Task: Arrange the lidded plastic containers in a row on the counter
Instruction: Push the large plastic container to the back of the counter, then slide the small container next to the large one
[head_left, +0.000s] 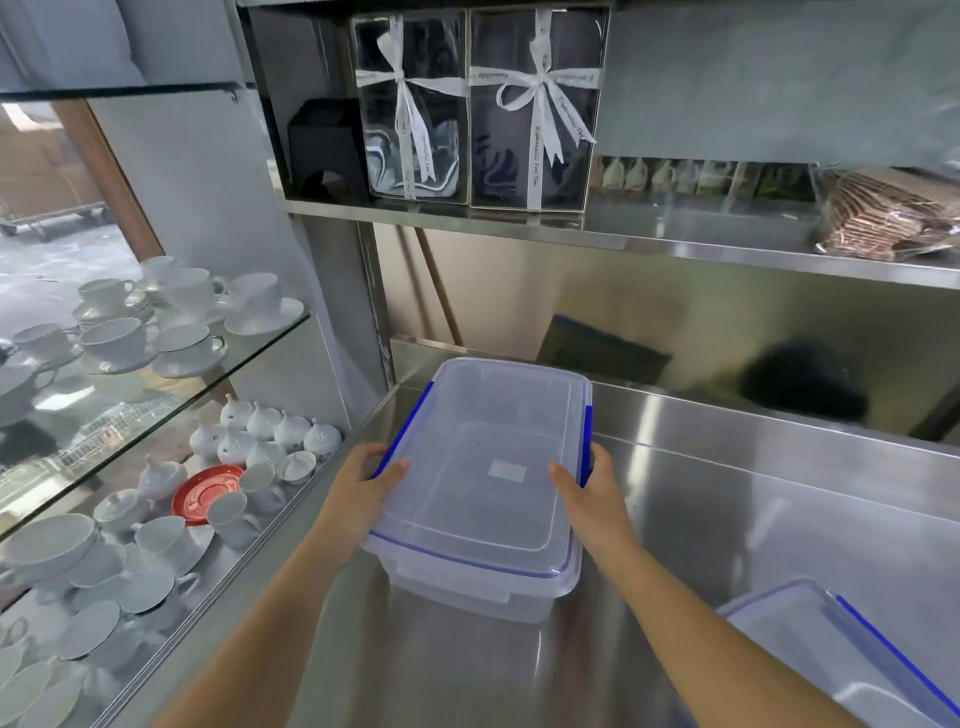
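Observation:
A clear rectangular plastic container with a lid and blue side clips sits at the left end of the steel counter, its long side running away from me. My left hand grips its left edge, thumb on the lid. My right hand grips the right edge the same way. A second lidded container with a blue clip lies at the bottom right, partly cut off by the frame.
A glass cabinet full of white cups, saucers and a red saucer stands to the left. Above the counter a steel shelf holds ribboned gift boxes and a packet of wafers. A steel backsplash rises behind.

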